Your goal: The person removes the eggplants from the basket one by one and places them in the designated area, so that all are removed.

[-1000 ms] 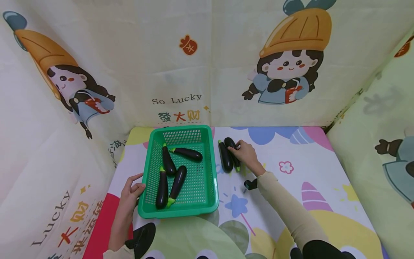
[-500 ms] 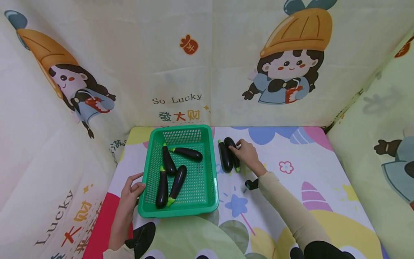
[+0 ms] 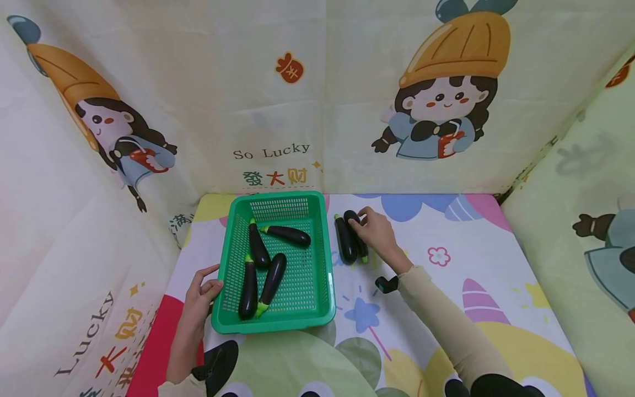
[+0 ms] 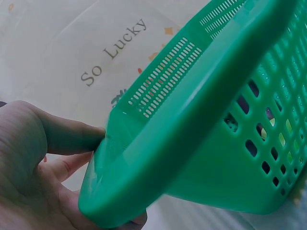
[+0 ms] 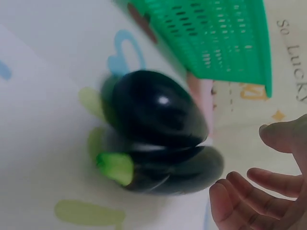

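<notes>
My left hand (image 3: 198,300) grips the left rim of a green plastic basket (image 3: 324,264); in the left wrist view, fingers (image 4: 72,136) wrap that rim. Several dark eggplants lie in the basket, one eggplant (image 3: 286,236) crosswise near the back. Right of it, two more eggplants lie side by side on the table: a left eggplant (image 3: 345,240) and a right eggplant (image 3: 353,216) with its green stem toward me. My right hand (image 3: 378,234) is at the right eggplant. In the right wrist view its thumb and fingers are spread beside the eggplant's rounded end, holding nothing.
The table has a colourful cartoon cloth (image 3: 412,325). Pale printed curtains (image 3: 347,171) stand behind it and on both sides. A small black device (image 3: 387,284) is at my right wrist.
My right hand has shifted slightly away from me along the right eggplant, and its fingers have loosened. The left hand, basket and eggplants stay practically where they were.
</notes>
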Available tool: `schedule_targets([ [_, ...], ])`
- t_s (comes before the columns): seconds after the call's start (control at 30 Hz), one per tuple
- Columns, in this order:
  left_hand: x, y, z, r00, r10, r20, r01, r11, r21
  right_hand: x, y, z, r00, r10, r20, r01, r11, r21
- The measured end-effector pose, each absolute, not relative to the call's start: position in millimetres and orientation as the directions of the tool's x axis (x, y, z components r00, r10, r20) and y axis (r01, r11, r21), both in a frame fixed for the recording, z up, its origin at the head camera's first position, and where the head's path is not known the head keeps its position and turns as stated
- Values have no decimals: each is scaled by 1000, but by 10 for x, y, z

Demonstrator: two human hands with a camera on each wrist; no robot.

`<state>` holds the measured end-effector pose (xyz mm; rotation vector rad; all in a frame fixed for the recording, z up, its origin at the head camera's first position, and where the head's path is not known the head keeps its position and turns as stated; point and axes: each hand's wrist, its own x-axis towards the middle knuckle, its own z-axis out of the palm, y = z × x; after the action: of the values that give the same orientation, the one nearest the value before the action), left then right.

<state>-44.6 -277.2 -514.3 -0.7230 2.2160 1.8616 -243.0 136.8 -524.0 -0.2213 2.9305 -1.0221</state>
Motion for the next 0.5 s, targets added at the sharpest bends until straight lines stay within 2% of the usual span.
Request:
schedule_targets([
  [0.5,-453,-2775,-5144,-874,-253,-415,-450,99,887,-2316,1067,-4997,-979,-181,97,-201,746,-635],
])
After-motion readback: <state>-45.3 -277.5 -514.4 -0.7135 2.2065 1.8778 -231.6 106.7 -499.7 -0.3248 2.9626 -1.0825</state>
